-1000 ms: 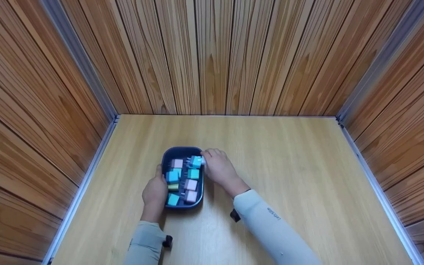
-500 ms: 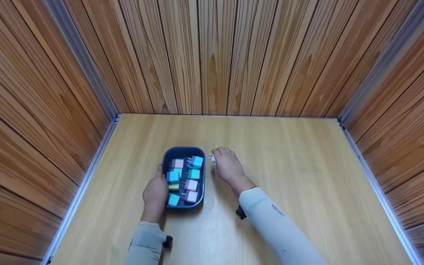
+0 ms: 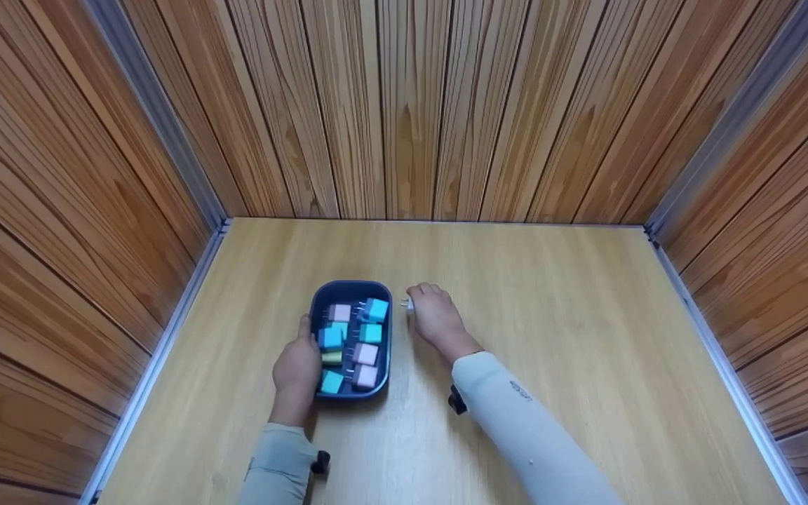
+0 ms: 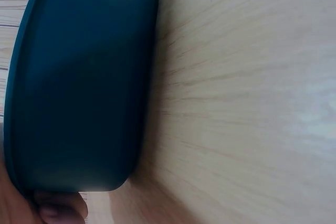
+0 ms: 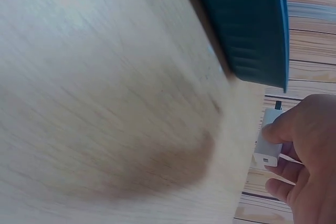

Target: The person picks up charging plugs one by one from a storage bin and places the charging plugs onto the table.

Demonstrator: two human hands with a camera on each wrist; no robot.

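My right hand (image 3: 439, 321) pinches a white charger plug (image 5: 269, 148) between thumb and fingers, just right of a dark blue bin (image 3: 339, 292). Metal prongs on the plug point left, toward the bin's rim; the right wrist view shows a small port in its other end. My left hand (image 3: 297, 368) grips the bin's left side, its fingers (image 4: 65, 205) at the wall just under the rim. Inside the bin lie several charger plugs: pink ones (image 3: 366, 376), teal ones (image 3: 370, 333), blue ones (image 3: 376, 309) and a yellow-green one (image 3: 332, 357).
The bin stands on a light wood table (image 3: 551, 301). Wood-panelled walls (image 3: 411, 112) rise at the back and both sides, with metal strips along the table's edges. A black wrist device (image 3: 456, 401) hangs under the right sleeve, another (image 3: 320, 461) at the left.
My right hand has moved from over the bin's right rim to just outside it, carrying the white charger plug away from the bin. My left hand keeps its place on the bin.
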